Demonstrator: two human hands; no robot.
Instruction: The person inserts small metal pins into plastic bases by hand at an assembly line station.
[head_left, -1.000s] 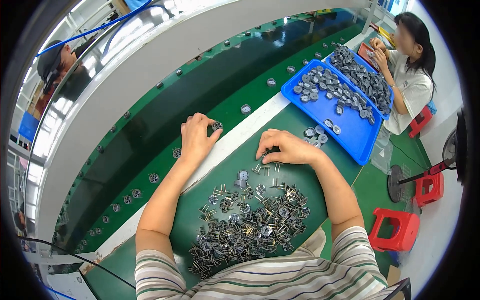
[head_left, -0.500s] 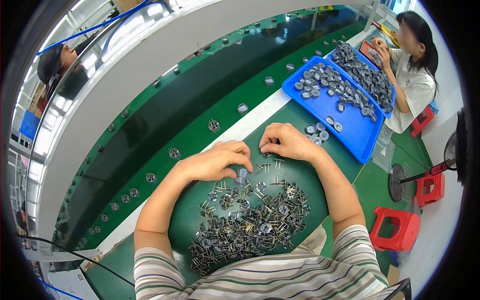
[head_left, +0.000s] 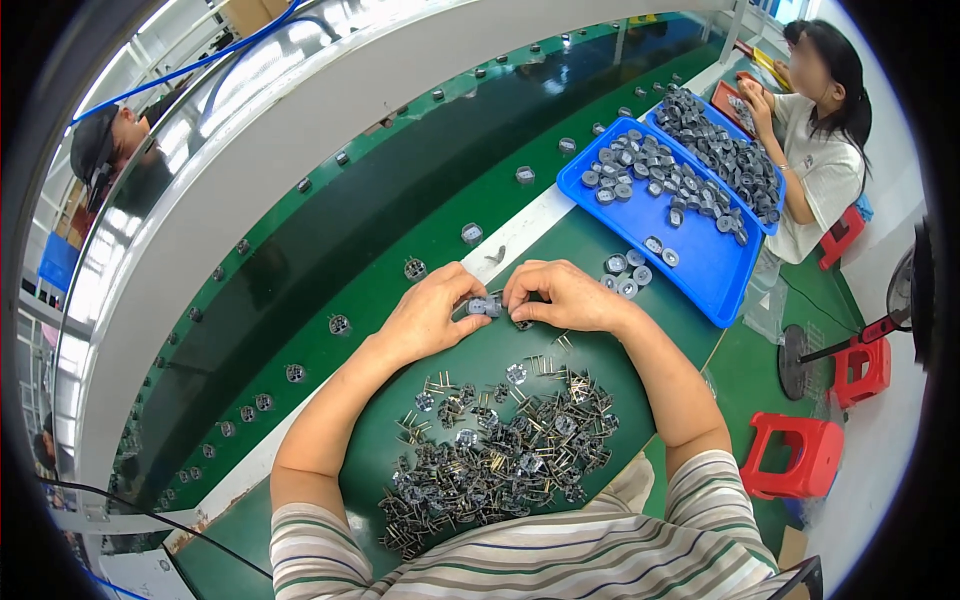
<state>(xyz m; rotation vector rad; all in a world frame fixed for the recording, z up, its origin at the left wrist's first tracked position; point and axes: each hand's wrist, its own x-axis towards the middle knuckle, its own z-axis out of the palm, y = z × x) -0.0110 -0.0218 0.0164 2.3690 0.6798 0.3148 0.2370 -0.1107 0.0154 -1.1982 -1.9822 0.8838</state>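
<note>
My left hand (head_left: 425,315) pinches a small grey plastic housing (head_left: 485,306) between thumb and fingers. Right beside it, my right hand (head_left: 570,296) is closed, its fingertips meeting the housing's right end. A small dark round part (head_left: 522,323) shows under the right fingertips; how it is gripped is partly hidden. Below both hands lies a heap of dark round pieces with brass-coloured pins (head_left: 500,450) on the green worktop (head_left: 625,385). A few loose pinned pieces (head_left: 541,366) lie at the heap's far edge.
A blue tray (head_left: 715,290) of grey round parts stands at right, beside several loose grey discs (head_left: 627,272). Beyond the white ledge (head_left: 530,222), a green conveyor (head_left: 400,215) carries spaced parts. Red stools (head_left: 795,455) and a fan (head_left: 790,365) stand right. Co-workers sit far right and far left.
My left hand has lifted the grey housing up and away from the heap to my right hand; the hands now meet. Parts on the conveyor have shifted slightly toward the lower left.
</note>
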